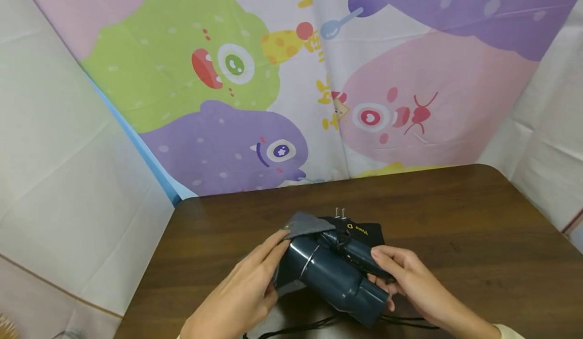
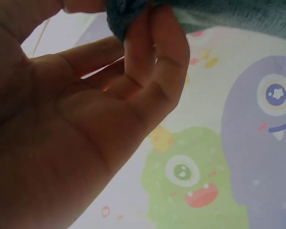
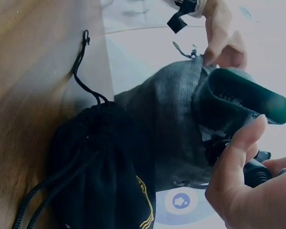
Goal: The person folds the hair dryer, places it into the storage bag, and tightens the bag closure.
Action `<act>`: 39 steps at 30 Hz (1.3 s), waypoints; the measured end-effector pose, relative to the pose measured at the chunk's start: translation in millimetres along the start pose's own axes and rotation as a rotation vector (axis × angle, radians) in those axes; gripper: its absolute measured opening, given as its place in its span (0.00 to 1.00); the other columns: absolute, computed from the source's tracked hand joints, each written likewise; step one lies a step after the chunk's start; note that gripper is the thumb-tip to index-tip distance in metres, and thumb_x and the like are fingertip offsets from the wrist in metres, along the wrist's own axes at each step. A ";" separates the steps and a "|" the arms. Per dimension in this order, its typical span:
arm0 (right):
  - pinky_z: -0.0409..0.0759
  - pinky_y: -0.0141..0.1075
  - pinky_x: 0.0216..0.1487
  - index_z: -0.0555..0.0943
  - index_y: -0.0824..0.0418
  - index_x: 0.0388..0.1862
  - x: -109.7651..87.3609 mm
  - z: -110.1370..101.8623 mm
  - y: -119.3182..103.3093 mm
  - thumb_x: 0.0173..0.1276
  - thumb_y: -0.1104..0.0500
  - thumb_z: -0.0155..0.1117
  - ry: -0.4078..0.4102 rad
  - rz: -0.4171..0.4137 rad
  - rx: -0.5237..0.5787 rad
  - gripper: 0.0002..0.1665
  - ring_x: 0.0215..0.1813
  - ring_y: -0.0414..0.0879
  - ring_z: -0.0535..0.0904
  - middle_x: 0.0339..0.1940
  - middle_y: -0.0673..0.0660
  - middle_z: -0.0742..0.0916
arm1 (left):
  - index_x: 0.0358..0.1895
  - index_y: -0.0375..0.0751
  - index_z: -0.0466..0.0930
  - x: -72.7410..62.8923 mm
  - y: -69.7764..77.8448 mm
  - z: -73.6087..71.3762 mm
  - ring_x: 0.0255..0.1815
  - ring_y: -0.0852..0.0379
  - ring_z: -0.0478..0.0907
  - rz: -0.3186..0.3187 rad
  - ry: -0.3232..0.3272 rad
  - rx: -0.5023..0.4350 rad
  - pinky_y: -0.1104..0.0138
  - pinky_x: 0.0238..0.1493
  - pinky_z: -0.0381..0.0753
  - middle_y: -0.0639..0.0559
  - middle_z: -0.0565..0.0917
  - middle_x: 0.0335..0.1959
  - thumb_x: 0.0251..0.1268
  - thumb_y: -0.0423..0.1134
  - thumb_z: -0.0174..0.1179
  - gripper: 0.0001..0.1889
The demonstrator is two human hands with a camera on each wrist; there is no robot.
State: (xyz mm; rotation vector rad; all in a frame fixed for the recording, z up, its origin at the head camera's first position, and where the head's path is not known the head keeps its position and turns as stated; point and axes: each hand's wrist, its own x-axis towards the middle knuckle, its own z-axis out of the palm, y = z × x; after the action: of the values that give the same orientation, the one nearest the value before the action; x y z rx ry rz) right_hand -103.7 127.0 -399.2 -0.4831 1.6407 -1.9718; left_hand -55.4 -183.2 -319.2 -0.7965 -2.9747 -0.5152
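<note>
A dark teal hair dryer [image 1: 337,276] with its handle folded against the barrel is held over the table, nozzle towards the lower right. Its rear end is inside a grey drawstring bag [image 1: 310,223], whose mouth lies round the barrel. My left hand [image 1: 248,278] pinches the bag's edge between thumb and fingers; the left wrist view shows the gathered cloth [image 2: 128,16] at the fingertips. With thumb and fingers, my right hand [image 1: 410,273] grips the folded handle [image 1: 364,258] near the nozzle. In the right wrist view the open nozzle [image 3: 250,98] faces the camera.
A black drawstring pouch [image 3: 100,171] with yellow lettering lies behind the dryer on the brown wooden table [image 1: 455,217]. Two plug prongs [image 1: 339,213] stick up beside it. Black cords [image 1: 309,325] trail at the front. A cartoon-printed cloth [image 1: 255,126] hangs behind the table.
</note>
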 end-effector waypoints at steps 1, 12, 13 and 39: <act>0.79 0.32 0.22 0.73 0.72 0.53 -0.9 1.6 0.1 0.83 0.51 0.44 0.010 -0.002 -0.018 0.23 0.25 0.40 0.76 0.34 0.56 0.82 | 0.70 0.33 0.68 -0.7 1.0 0.2 0.70 0.51 0.67 -0.001 0.011 0.009 0.57 0.61 0.76 0.48 0.61 0.76 0.50 0.21 0.61 0.38; 0.81 0.44 0.22 0.72 0.68 0.62 -6.6 19.9 3.5 0.81 0.52 0.49 0.132 -0.090 -0.363 0.22 0.18 0.48 0.77 0.31 0.64 0.81 | 0.72 0.33 0.65 -2.5 7.0 2.3 0.67 0.55 0.69 0.074 0.120 -0.011 0.67 0.50 0.78 0.48 0.60 0.77 0.50 0.22 0.61 0.40; 0.81 0.42 0.23 0.73 0.67 0.62 -7.5 21.4 4.1 0.81 0.52 0.51 0.145 -0.097 -0.397 0.22 0.18 0.48 0.77 0.31 0.63 0.81 | 0.72 0.33 0.65 -2.2 7.7 2.2 0.66 0.55 0.70 0.070 0.111 -0.021 0.67 0.51 0.79 0.48 0.60 0.77 0.50 0.22 0.62 0.40; 0.81 0.37 0.27 0.70 0.68 0.68 -10.7 -0.2 -13.2 0.75 0.53 0.61 -0.043 -0.031 -0.527 0.30 0.20 0.46 0.79 0.37 0.60 0.85 | 0.73 0.35 0.63 6.8 19.1 20.0 0.70 0.54 0.67 0.227 0.199 0.028 0.63 0.61 0.76 0.47 0.61 0.76 0.53 0.23 0.63 0.39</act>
State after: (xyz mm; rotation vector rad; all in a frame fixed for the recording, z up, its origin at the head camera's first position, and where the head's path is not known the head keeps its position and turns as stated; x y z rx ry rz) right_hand -97.4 135.3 -385.7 -0.7387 2.1337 -1.5185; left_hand -50.6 -158.0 -331.5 -0.9999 -2.6628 -0.5071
